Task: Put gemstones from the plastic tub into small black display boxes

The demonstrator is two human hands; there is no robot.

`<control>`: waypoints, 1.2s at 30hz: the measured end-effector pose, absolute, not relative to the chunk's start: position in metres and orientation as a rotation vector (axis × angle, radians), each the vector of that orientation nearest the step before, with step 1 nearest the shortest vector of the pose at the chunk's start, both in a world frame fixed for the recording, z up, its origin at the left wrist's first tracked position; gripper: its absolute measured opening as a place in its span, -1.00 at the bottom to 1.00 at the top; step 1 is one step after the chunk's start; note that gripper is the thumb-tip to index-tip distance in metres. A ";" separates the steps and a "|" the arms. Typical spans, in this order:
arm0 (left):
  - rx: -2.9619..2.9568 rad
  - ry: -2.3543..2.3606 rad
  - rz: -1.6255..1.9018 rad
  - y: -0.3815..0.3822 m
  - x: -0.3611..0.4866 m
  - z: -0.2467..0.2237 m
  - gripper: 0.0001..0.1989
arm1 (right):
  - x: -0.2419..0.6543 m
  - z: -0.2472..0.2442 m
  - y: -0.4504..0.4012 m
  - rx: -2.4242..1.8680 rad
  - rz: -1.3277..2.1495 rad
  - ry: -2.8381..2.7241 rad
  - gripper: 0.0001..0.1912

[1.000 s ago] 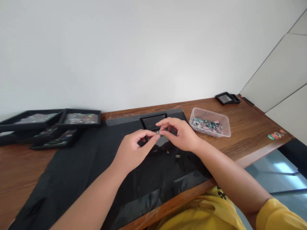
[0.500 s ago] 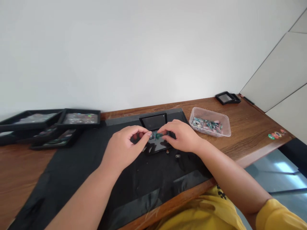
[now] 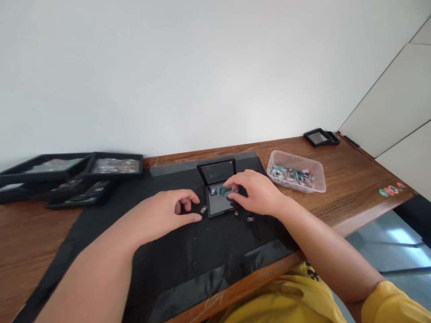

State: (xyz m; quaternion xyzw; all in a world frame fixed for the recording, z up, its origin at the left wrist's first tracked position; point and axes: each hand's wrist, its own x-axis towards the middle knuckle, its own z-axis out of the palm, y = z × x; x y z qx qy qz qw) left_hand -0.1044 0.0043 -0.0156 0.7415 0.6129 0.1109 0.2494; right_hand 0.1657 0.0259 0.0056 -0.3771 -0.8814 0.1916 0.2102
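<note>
A small black case (image 3: 220, 205) with its lid (image 3: 217, 172) raised lies on the black mat. Inside its tray, near the hinge, are a small green piece (image 3: 221, 190) and a silvery one (image 3: 213, 191). My left hand (image 3: 171, 213) is left of the case, thumb and fingers apart, holding nothing. A small silvery piece (image 3: 204, 209) rests just beyond its fingertips. My right hand (image 3: 257, 193) reaches over the case's right side, with thumb and forefinger apart beside the green piece. Two small pieces, one brownish (image 3: 236, 213) and one silvery (image 3: 251, 219), lie in front of the case.
A clear plastic tub (image 3: 296, 172) of small wrapped green and pink pieces stands at the right. Black frames (image 3: 116, 166) are stacked at the left. Small black frames (image 3: 318, 137) sit at the back right, and round colourful pieces (image 3: 390, 191) lie near the right edge.
My left hand has drawn back to the left, away from the case, and its fingers have parted. My right hand has stayed nearly in place over the case.
</note>
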 end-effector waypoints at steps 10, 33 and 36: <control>2.039 1.545 0.368 0.002 -0.082 -0.009 -0.75 | 0.166 0.005 0.024 -1.044 0.554 -2.473 -0.77; 2.047 1.585 0.778 -0.005 -0.067 0.008 -0.73 | 0.166 0.004 0.019 -1.018 0.569 -2.486 -0.75; 2.030 1.501 0.872 -0.007 -0.060 0.006 -0.77 | 0.164 0.005 0.018 -1.016 0.567 -2.475 -0.75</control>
